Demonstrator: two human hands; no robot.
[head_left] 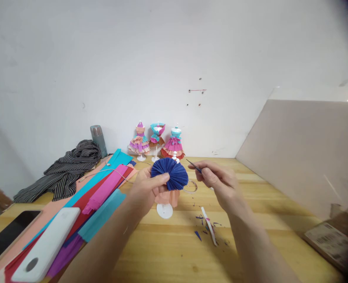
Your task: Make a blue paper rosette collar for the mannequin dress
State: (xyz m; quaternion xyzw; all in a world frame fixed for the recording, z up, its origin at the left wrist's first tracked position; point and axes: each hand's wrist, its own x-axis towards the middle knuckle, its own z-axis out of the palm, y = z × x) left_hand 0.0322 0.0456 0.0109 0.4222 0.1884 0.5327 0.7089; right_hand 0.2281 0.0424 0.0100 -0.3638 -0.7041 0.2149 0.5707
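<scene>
Thumb and fingers of my left hand (pixel 146 186) pinch a round, pleated dark blue crepe paper fan (pixel 176 173) near its middle. My right hand (pixel 219 182) is closed on a thin dark pointed tool that looks like tweezers (pixel 193 164). Its tip points up and left, just apart from the fan's right edge. Behind and below the fan stands a small dress form with a peach paper skirt (pixel 174 198) and a white round base (pixel 164 211); the fan hides much of it.
Three small dress forms in paper dresses (pixel 173 146) stand by the wall. Left lie colored paper strips (pixel 103 188), a white device (pixel 48 243), a phone (pixel 10 236), striped cloth (pixel 70 169) and a flask (pixel 98 139). Blue scraps (pixel 197 236) and a white strip (pixel 209 226) lie right of center.
</scene>
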